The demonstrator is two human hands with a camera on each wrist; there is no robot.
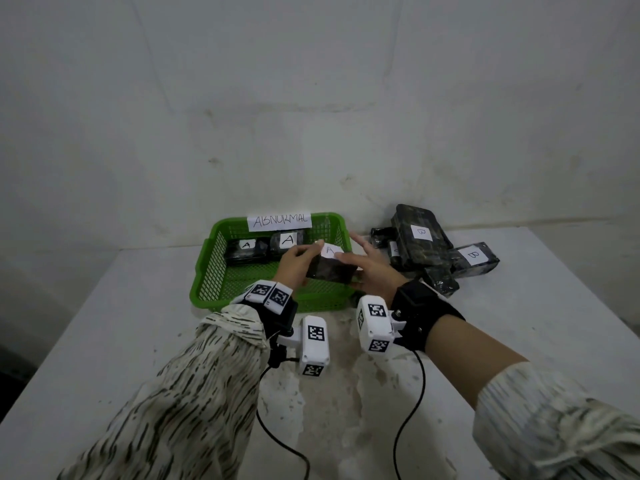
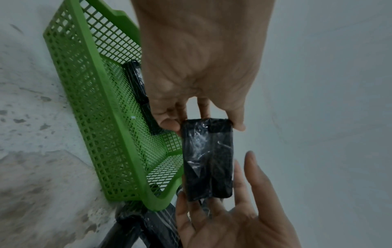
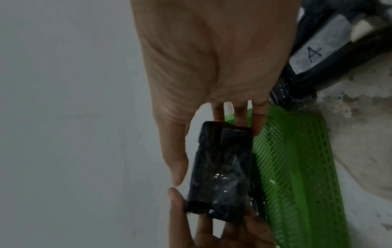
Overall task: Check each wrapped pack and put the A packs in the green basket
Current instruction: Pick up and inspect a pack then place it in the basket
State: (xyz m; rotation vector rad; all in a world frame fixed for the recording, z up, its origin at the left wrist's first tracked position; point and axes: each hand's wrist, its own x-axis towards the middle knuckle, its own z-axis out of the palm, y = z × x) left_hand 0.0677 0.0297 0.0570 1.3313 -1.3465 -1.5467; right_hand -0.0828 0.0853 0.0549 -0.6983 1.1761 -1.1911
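Note:
A black wrapped pack (image 1: 332, 270) with a white A label hangs over the right part of the green basket (image 1: 207, 268). My left hand (image 1: 294, 268) pinches its left end between thumb and fingers, which the left wrist view shows on the pack (image 2: 208, 159). At the pack's other end my right hand (image 1: 367, 268) has straight fingers that touch it; in the right wrist view its thumb lies alongside the pack (image 3: 222, 167). Two A packs (image 1: 246, 251) (image 1: 287, 242) lie at the back of the basket.
A pile of wrapped packs stands right of the basket, two of them labelled B (image 1: 420, 237) (image 1: 472, 258). Another pack in that pile carries an A label (image 3: 314, 52). A paper sign reading ABNORMAL (image 1: 280, 221) sits on the basket's back rim. The wall is close behind.

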